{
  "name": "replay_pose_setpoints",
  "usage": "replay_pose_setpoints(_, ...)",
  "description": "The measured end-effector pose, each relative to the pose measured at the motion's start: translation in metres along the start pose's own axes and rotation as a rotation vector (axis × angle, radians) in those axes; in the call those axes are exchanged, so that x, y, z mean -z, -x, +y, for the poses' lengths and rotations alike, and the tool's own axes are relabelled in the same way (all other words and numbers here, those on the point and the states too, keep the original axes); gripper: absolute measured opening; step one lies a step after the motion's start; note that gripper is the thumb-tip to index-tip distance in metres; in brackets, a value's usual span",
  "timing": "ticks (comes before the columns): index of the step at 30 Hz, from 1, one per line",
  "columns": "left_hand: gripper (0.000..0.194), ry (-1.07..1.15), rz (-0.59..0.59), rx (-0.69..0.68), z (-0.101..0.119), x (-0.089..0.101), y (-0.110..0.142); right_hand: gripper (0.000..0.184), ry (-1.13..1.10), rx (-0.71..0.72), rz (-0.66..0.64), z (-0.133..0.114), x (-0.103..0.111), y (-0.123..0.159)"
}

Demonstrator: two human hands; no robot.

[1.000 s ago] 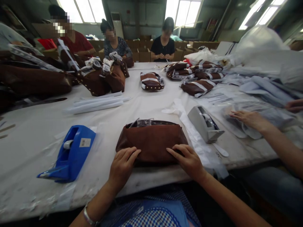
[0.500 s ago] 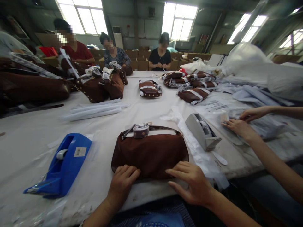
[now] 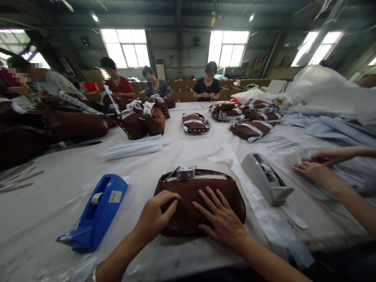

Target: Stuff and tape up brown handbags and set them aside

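A brown handbag (image 3: 205,203) lies in front of me on the table, its strap along the far edge. A clear-wrapped, coiled studded strap (image 3: 185,173) sits at its top left, beside a white strip. My right hand (image 3: 225,221) rests flat on the bag's front with fingers spread. Over the bag's left part is my left hand (image 3: 157,213), its fingers loosely bent and the thumb a little apart from them; nothing shows between them. A blue tape dispenser (image 3: 98,217) stands left of the bag, and a grey tape dispenser (image 3: 264,180) stands to its right.
White rolled sheets (image 3: 135,148) lie beyond the blue dispenser. Brown bags (image 3: 141,123) crowd the far left, with wrapped bags (image 3: 249,129) at the far right. A co-worker's hands (image 3: 320,172) handle clear plastic on the right. Several people sit across the white-covered table (image 3: 188,152).
My right hand has moved from the bag's near edge onto its front and spread out. My left hand has lifted from the lower left edge and shifted inward. The camera view has tilted up.
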State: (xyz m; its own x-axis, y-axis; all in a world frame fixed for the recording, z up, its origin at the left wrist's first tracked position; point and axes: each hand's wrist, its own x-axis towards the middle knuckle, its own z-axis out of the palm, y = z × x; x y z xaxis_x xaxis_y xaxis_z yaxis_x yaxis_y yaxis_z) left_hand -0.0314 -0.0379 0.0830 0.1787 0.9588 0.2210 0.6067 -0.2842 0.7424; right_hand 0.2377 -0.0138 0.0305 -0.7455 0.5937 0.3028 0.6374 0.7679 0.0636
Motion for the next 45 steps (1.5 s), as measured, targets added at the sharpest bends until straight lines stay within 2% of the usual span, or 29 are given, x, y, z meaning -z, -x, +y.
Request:
replay_pose_setpoints(2,0.029,-0.109,0.050,0.024,-0.006,0.008,-0.036,0.081,-0.014,0.004,0.000,0.001,0.002,0.000)
replay_pose_setpoints(3,0.034,-0.176,0.010,0.055,-0.012,0.010,-0.055,0.081,-0.023,0.006,-0.002,0.001,0.003,-0.001)
replay_pose_setpoints(5,0.048,-0.222,-0.110,0.086,-0.025,0.014,-0.094,0.082,-0.040,0.006,-0.004,0.002,0.003,-0.001)
replay_pose_setpoints(8,0.075,-0.232,-0.382,0.107,-0.044,0.020,-0.144,0.085,-0.055,-0.002,-0.021,0.004,0.001,-0.001)
replay_pose_setpoints(10,0.085,-0.230,-0.547,0.102,-0.052,0.024,-0.165,0.086,-0.066,-0.003,-0.026,0.006,0.000,-0.001)
replay_pose_setpoints(12,0.090,-0.230,-0.640,0.084,-0.056,0.025,-0.177,0.085,-0.071,0.000,-0.023,0.007,-0.001,0.000)
replay_pose_setpoints(14,0.091,-0.234,-0.666,0.054,-0.056,0.024,-0.180,0.086,-0.068,0.003,-0.018,0.008,-0.003,0.001)
replay_pose_setpoints(16,0.088,-0.246,-0.642,0.012,-0.054,0.020,-0.176,0.087,-0.064,0.003,-0.002,0.009,-0.005,0.002)
replay_pose_setpoints(21,0.088,-0.388,-0.418,-0.029,-0.053,0.004,-0.155,0.086,-0.062,0.023,0.046,0.011,-0.007,0.001)
replay_pose_setpoints(24,0.082,-0.448,-0.376,-0.031,-0.056,-0.004,-0.147,0.084,-0.055,0.027,0.045,0.011,-0.007,-0.001)
replay_pose_setpoints(27,0.078,-0.450,-0.452,-0.004,-0.061,-0.003,-0.153,0.084,-0.051,0.021,0.039,0.011,-0.006,-0.002)
replay_pose_setpoints(32,0.089,-0.333,-0.678,-0.023,-0.060,0.017,-0.180,0.086,-0.065,0.021,0.038,0.011,-0.005,-0.003)
replay_pose_setpoints(35,0.088,-0.307,-0.700,-0.007,-0.060,0.017,-0.188,0.085,-0.046,0.021,0.048,0.011,-0.005,-0.003)
replay_pose_setpoints(39,0.096,-0.374,-0.642,0.031,-0.066,-0.001,-0.187,0.083,-0.028,0.037,0.079,0.011,-0.004,-0.005)
replay_pose_setpoints(42,0.096,-0.443,-0.523,0.044,-0.063,-0.007,-0.184,0.084,-0.038,0.046,0.095,0.012,-0.004,-0.006)
replay_pose_setpoints(43,0.092,-0.464,-0.465,0.049,-0.059,-0.007,-0.182,0.085,-0.035,0.049,0.093,0.013,-0.004,-0.006)
replay_pose_setpoints(45,0.071,-0.483,-0.346,0.045,-0.045,-0.006,-0.172,0.086,-0.020,0.057,0.089,0.013,-0.004,-0.006)
